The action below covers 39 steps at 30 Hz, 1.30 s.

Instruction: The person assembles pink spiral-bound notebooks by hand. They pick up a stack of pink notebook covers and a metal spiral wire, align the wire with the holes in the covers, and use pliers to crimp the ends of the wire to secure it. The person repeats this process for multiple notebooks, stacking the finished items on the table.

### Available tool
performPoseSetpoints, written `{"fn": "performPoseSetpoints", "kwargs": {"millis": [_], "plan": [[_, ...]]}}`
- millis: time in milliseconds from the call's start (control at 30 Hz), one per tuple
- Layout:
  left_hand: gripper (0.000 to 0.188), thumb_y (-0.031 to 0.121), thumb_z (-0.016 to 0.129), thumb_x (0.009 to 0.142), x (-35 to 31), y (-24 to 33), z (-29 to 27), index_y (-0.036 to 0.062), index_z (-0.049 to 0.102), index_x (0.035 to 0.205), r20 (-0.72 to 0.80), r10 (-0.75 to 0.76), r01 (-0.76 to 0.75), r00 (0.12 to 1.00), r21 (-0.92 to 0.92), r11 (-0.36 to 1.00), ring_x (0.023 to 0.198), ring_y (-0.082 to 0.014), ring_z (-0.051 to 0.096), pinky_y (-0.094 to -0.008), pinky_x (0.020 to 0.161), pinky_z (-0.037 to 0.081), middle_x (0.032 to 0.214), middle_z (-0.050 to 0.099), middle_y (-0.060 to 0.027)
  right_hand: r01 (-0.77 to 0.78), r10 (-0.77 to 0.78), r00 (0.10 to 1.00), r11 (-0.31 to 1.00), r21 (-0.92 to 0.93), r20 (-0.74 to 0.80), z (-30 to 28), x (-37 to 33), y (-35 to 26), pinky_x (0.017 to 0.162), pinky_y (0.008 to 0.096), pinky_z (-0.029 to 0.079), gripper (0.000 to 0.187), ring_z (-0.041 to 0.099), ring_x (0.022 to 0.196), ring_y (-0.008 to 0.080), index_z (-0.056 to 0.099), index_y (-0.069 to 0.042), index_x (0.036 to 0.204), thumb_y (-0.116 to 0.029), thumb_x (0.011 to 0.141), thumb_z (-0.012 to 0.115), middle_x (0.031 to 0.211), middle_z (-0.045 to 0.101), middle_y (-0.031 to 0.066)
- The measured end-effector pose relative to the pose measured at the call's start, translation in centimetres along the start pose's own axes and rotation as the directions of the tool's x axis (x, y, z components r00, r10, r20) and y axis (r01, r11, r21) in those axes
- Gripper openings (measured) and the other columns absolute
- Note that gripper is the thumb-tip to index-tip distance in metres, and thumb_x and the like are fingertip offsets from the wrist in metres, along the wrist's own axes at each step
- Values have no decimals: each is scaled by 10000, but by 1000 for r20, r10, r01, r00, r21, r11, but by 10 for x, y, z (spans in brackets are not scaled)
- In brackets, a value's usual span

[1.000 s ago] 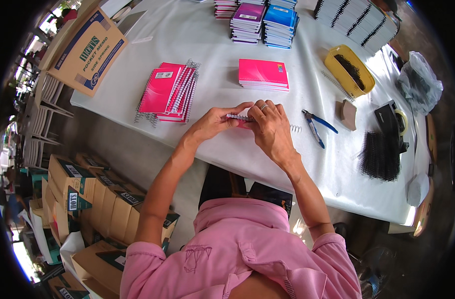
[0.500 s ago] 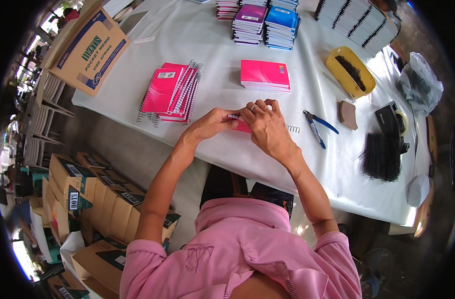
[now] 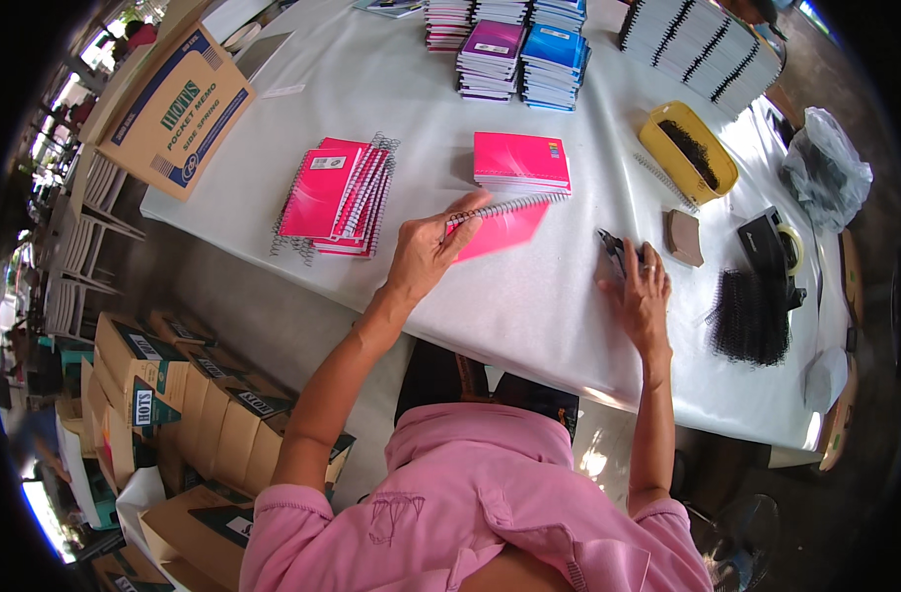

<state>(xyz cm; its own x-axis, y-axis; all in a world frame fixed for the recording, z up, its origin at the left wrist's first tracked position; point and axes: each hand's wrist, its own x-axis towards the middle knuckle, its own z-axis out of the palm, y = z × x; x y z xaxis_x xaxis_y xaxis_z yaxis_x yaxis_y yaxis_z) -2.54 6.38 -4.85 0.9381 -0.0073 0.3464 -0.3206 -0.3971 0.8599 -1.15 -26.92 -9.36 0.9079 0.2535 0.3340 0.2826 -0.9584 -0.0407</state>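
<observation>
My left hand [image 3: 426, 255] grips a pink spiral notebook [image 3: 500, 233] by its left end, thumb at the front. A metal coil runs along the notebook's upper edge, and the book is tilted above the table. To the right, my right hand [image 3: 644, 291] is closed over cutting pliers [image 3: 612, 244] on the tabletop; their dark jaws show past the fingers while the handles are mostly covered. Just beyond the held notebook lies a neat stack of pink pads [image 3: 520, 161]. At the left is a pile of pink notebooks [image 3: 324, 202] with loose coils sticking out.
A yellow tray [image 3: 728, 183] of dark small pieces, a brown block [image 3: 683, 238], a tape dispenser [image 3: 763, 242] and a bundle of black coils [image 3: 749, 318] lie at the right. Purple and blue notebook stacks [image 3: 554, 64] stand far back; a cardboard box [image 3: 179, 113] is far left.
My right hand has left the notebook and moved right onto the pliers. My left hand keeps the notebook, which is now turned with its coil showing along the top.
</observation>
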Motion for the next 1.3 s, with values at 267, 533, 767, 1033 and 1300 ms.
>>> {"fn": "performPoseSetpoints", "kwargs": {"millis": [267, 533, 767, 1033, 1300], "plan": [[465, 229, 747, 831, -5, 3, 27, 131, 631, 1270, -108, 427, -282, 898, 603, 746, 1047, -262, 676, -315, 708, 590, 1241, 653, -49, 62, -54, 998, 898, 435, -31, -72, 1, -82, 796, 390, 454, 394, 554, 920, 298, 609, -117, 1258, -56, 869, 627, 996, 591, 124], [535, 221, 767, 787, -7, 25, 23, 158, 611, 1295, -66, 445, -279, 893, 695, 662, 1054, -262, 672, -312, 712, 586, 1279, 632, -6, 264, -208, 964, 835, 483, -168, -77, 8, -123, 803, 399, 451, 399, 545, 932, 277, 588, -138, 1278, -236, 896, 645, 1032, 537, 132], [554, 257, 764, 779, -11, 31, 15, 180, 608, 1305, -36, 505, -310, 862, 751, 583, 1044, -252, 674, -316, 760, 583, 1289, 627, 10, -631, -490, 646, 88, 771, 585, -94, 38, -95, 625, 323, 487, 298, 595, 677, 182, 588, 8, 1175, -218, 995, 518, 840, 625, 63], [618, 373, 736, 786, 7, 33, -99, 261, 557, 1367, -145, 488, -107, 861, 885, 453, 1251, -301, 546, -457, 1052, 421, 1376, 568, 11, -108, 17, 981, 876, 470, 194, -71, 41, -37, 833, 381, 474, 252, 604, 921, 323, 625, -30, 1132, -195, 943, 603, 954, 613, 167], [650, 367, 676, 859, -13, -15, -166, 269, 435, 1455, -16, -31, 33, 999, 756, 654, 1463, -361, 212, -591, 1144, 178, 1547, 357, -50, 61, 29, 991, 764, 642, -128, -29, 91, -33, 844, 378, 489, 246, 620, 963, 291, 644, 4, 1072, -132, 873, 691, 1039, 616, 167]]}}
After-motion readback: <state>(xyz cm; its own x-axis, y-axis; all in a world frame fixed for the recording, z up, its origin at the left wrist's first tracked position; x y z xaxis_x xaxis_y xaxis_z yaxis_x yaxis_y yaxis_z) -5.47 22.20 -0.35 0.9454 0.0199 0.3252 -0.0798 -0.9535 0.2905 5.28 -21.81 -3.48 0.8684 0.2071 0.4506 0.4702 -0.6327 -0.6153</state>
